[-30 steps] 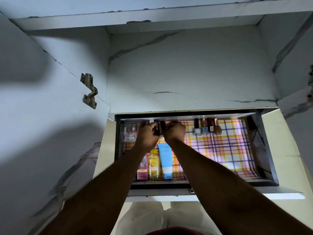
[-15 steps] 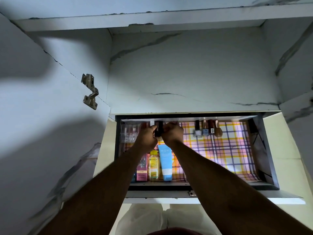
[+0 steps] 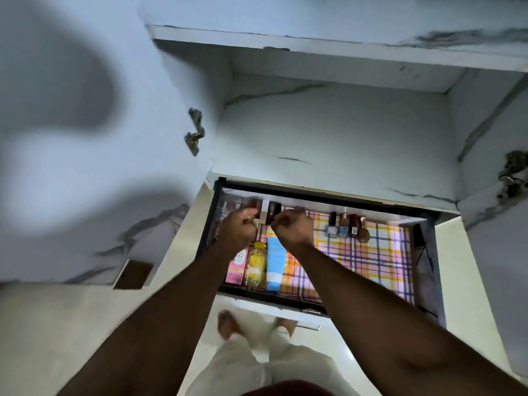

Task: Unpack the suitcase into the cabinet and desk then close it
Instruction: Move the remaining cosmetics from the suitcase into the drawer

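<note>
The cabinet's drawer point(image 3: 285, 296) is pulled out, lined with plaid paper point(image 3: 377, 261). My left hand point(image 3: 239, 229) and my right hand point(image 3: 293, 227) are at its back left, fingers curled, a small gap between them. A dark lipstick tube point(image 3: 273, 212) stands upright in that gap, and my right fingertips touch its base. A slim pale stick point(image 3: 259, 224) shows at my left fingertips; the grip there is blurred. The suitcase is out of view.
A pink box point(image 3: 237, 265), a yellow bottle point(image 3: 255, 264) and a blue tube point(image 3: 275, 262) lie at the drawer's front left. Several nail polish bottles point(image 3: 347, 227) stand at the back. The open cabinet door point(image 3: 85, 167) is on the left, with bare feet point(image 3: 228, 324) below.
My hands have drawn slightly apart, and the dark tube now stands between them. The view has swung down and left, so the floor and my feet have come into sight.
</note>
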